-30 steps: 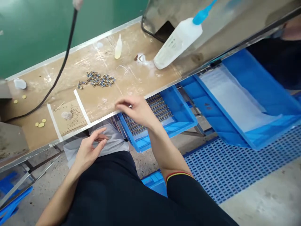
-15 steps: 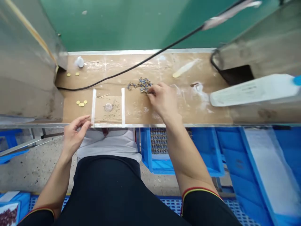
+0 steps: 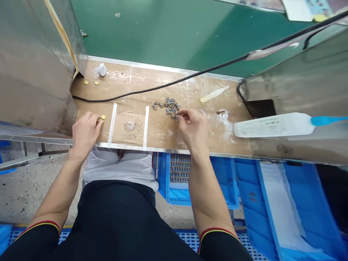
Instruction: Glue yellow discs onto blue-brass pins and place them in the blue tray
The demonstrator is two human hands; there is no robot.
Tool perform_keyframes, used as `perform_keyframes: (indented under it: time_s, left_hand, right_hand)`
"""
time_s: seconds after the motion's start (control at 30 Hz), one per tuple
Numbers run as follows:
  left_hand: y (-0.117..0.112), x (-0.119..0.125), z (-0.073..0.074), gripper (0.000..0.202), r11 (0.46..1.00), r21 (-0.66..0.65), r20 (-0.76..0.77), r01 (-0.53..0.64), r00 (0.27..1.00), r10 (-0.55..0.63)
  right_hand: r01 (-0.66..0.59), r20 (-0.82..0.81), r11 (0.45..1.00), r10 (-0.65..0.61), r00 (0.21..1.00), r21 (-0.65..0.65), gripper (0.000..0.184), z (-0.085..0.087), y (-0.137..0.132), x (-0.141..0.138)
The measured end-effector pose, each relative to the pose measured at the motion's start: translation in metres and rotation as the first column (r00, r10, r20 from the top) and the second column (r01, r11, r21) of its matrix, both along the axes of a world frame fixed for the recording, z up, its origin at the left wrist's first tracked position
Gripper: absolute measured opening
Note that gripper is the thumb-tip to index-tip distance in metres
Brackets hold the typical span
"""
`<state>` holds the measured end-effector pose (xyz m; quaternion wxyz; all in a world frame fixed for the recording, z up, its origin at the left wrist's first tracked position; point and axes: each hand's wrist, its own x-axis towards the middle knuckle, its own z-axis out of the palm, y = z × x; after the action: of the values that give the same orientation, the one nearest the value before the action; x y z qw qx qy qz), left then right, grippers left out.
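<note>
Now the right hand (image 3: 193, 127) has thumb and forefinger pinched together at the near right end of the heap of small blue-and-gold parts (image 3: 169, 106). The heap's long axis runs from far left to near right on the brown bench (image 3: 163, 131). The left hand (image 3: 85, 131) curls its fingertips onto a brass disc (image 3: 103, 117), just left of a white strip (image 3: 112, 117); whether it grips the disc, I cannot tell.

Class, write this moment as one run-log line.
left hand: fingertips at small yellow disc | right hand: fingertips at edge of pile of small blue-and-brass metal parts | surface: brown cardboard-topped bench
</note>
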<state>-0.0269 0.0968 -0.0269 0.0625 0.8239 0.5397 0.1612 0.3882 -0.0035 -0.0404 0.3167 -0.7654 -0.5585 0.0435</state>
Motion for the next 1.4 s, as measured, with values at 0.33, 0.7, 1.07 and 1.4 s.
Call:
perform_keyframes:
  time_s: [0.33, 0.7, 1.07, 1.4]
  left_hand:
    - [0.001, 0.004, 0.004, 0.018, 1.0, -0.015, -0.061, -0.023, 0.998, 0.022]
    - [0.001, -0.001, 0.006, 0.038, 0.997, -0.081, -0.047, -0.014, 0.999, 0.011]
    - [-0.021, 0.018, -0.019, 0.027, 0.994, -0.004, 0.404, 0.112, 0.909, -0.101]
    - [-0.016, 0.016, -0.022, 0.017, 0.999, 0.051, 0.519, 0.005, 0.854, -0.031]
  right_hand:
    - [0.006, -0.427, 0.996, 0.031, 0.904, 0.085, 0.019, -0.01, -0.012, -0.032]
    - [0.075, -0.855, 0.992, 0.044, 0.516, 0.096, 0.043, -0.027, -0.011, -0.029]
    - [0.063, -0.314, 0.994, -0.031, 0.949, 0.092, 0.03, -0.01, -0.007, -0.026]
    - [0.3, -0.228, 0.947, -0.269, 0.936, 0.116, 0.046, -0.024, 0.026, 0.011]
